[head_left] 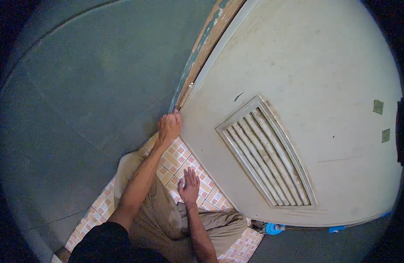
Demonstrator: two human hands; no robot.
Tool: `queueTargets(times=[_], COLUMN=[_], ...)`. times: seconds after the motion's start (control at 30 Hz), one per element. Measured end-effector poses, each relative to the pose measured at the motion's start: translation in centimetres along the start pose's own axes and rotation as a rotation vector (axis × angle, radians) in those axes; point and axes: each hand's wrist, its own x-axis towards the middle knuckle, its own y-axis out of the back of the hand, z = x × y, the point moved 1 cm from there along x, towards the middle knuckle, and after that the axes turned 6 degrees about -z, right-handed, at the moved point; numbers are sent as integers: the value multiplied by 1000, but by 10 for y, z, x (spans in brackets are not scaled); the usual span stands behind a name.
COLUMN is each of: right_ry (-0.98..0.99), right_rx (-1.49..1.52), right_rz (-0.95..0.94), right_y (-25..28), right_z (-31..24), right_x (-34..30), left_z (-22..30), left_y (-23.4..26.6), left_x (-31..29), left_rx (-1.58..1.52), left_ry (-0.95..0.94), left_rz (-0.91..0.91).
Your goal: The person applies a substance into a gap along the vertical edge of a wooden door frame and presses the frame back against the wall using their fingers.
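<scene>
My left hand (169, 126) is closed, fingers curled, at the hinge-side edge of a pale door (294, 57), low down beside the wooden door frame (210, 39). What its fingers grip there, if anything, is hidden. Just above them a narrow brownish piece (184, 97) lies along the gap between frame and door, with a small whitish bit at its top. My right hand (190, 187) rests apart from the door, above the patterned tile floor (184, 151) and next to my bent leg. Its fingers are stretched out and it holds nothing.
A slatted metal vent (270, 158) is set in the door's lower part. Two greenish tape patches (378, 107) stick to the door further right. A dark grey tiled wall (88, 87) stands on the left. Blue plastic objects (274, 228) show past the door's lower edge.
</scene>
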Motion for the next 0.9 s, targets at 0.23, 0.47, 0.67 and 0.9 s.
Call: queueTargets(times=[0.23,0.47,0.67,0.9], right_ry=[1,3,-2,6], right_rx=[-20,22,-5,-4], right_rz=[-10,-18,-20,-25], right_y=[-1,0,1,-4], right_z=[-6,-8,-5,-7], right_x=[2,2,1,3], left_z=[-13,-5,-1,-19], left_y=[-6,14,8,-7], left_x=[2,5,5,1], left_rx=[-189,-159,-195,-141], left_ry=[343,106,246,219], left_rz=[-262,-167,-196,-209])
